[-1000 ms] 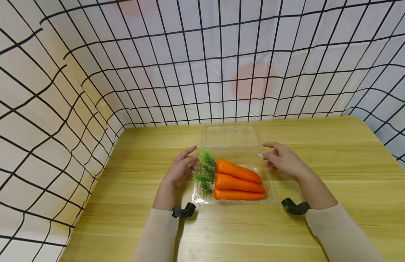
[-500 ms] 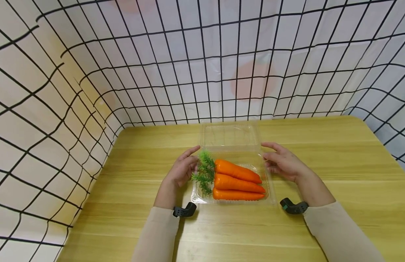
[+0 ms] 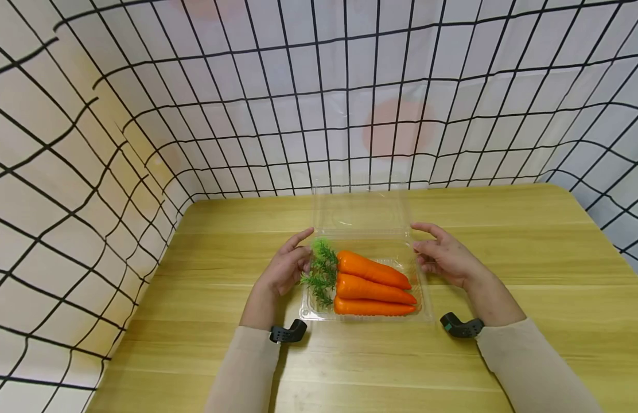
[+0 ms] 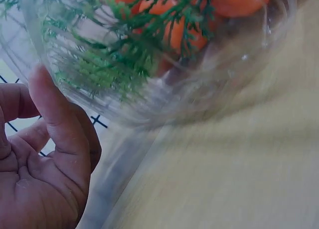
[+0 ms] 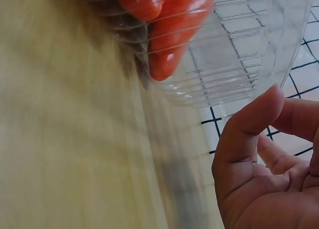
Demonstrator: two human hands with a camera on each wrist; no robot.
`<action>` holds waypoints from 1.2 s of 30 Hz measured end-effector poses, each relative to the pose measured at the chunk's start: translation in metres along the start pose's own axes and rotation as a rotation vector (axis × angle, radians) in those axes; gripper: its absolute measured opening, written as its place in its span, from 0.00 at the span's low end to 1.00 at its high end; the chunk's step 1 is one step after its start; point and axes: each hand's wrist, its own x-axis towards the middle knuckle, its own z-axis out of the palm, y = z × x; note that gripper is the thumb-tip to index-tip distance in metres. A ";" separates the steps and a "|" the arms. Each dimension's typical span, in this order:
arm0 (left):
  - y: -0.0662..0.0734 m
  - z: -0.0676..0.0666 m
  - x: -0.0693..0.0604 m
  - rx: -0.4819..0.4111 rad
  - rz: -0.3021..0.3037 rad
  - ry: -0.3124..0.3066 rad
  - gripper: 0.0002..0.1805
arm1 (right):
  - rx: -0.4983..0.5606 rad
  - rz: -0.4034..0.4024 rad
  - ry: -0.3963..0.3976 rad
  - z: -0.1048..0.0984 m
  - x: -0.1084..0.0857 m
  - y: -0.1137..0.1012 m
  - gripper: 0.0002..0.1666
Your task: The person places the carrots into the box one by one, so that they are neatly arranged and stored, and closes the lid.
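A clear plastic clamshell container point(image 3: 424, 307) lies on the table with its lid point(image 3: 360, 212) tilted up at the back. Three orange carrots point(image 3: 376, 287) lie side by side in it, their green tops point(image 3: 321, 274) to the left. My left hand point(image 3: 287, 268) holds the left side by the back corner, thumb against the clear wall in the left wrist view. My right hand point(image 3: 445, 255) holds the right side likewise, with thumb point(image 5: 264, 107) at the rim and index finger stretched toward the lid's hinge. Hidden fingertips obscure how firm each hold is.
The wooden table point(image 3: 350, 367) carries the container near its back edge. A black wire grid point(image 3: 345, 103) with white cloth behind it rises along the back and both sides. A black band point(image 3: 290, 331) sits on each wrist.
The container's lid has tilted upward from lying back. My right hand has moved slightly inward against the container, and my left index finger has edged toward the hinge. The carrots stay in place.
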 end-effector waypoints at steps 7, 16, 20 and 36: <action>0.002 -0.003 -0.003 0.033 -0.036 0.029 0.34 | -0.033 -0.038 0.009 0.002 0.003 0.002 0.38; 0.006 -0.004 -0.002 0.152 -0.033 0.036 0.31 | -0.096 -0.052 0.078 0.008 0.000 0.001 0.32; 0.007 -0.004 -0.001 0.174 -0.032 0.021 0.31 | -0.108 -0.065 0.084 0.007 -0.001 0.002 0.28; 0.008 0.000 -0.002 0.171 -0.027 0.049 0.27 | -0.157 -0.070 0.076 0.004 -0.001 0.003 0.21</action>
